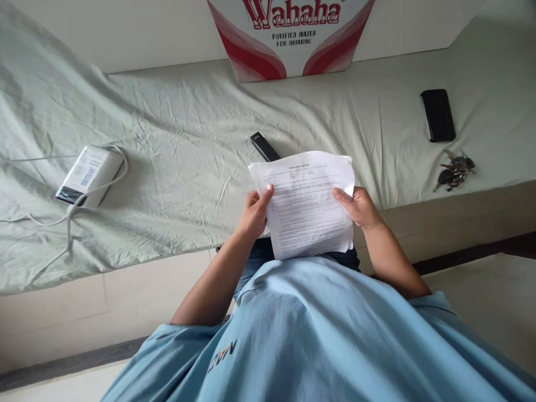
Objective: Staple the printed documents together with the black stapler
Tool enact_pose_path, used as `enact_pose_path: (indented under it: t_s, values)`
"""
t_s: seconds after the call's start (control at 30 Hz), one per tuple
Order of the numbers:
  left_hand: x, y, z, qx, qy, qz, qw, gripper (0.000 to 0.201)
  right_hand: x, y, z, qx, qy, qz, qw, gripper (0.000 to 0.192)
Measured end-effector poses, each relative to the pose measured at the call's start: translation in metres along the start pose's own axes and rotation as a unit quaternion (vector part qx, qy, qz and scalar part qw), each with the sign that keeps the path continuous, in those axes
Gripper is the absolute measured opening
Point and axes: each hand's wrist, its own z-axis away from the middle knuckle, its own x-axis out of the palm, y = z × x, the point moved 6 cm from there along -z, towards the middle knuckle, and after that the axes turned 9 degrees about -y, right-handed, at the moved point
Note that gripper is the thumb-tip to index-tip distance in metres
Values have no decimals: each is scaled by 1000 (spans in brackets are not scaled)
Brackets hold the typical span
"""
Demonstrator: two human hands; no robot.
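Note:
A small stack of printed paper sheets (310,209) is held up in front of my body, its text facing me. My left hand (256,212) grips the left edge, thumb on top and fingers hidden behind. On the opposite edge, my right hand (360,206) pinches the sheets the same way. Just beyond the top edge of the paper lies a black stapler-like object (264,146), partly covered by the sheets, so its kind is unclear.
A pale green cloth (180,184) with wrinkles covers the table. At the left sits a white box-shaped device (90,176) with a white cable looped over it. A Wahaha water carton (293,44) stands at the back. A black phone (438,115) and a bunch of keys (455,169) lie at the right.

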Motion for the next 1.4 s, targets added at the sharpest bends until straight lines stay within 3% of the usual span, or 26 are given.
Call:
enact_pose_path:
  t_s: [0.1, 0.3, 0.4, 0.7, 1.4]
  values:
    - [0, 5, -5, 12, 24, 17, 1000, 70, -1, 0, -2, -6, -7, 23, 1000, 45]
    - [5, 0, -7, -13, 6, 2, 1000, 73, -24, -15, -10, -124, 169, 30, 977, 50]
    - [7, 0, -9, -14, -5, 3, 1000, 71, -31, -23, -15, -148, 210, 50, 965, 56]
    - [3, 4, -16, 2, 20, 23, 1000, 64, -39, -40, -20, -195, 236, 99, 947, 45]
    - [-2, -6, -18, 37, 19, -12, 999, 64, -31, -56, -25, -207, 202, 206, 935, 37]
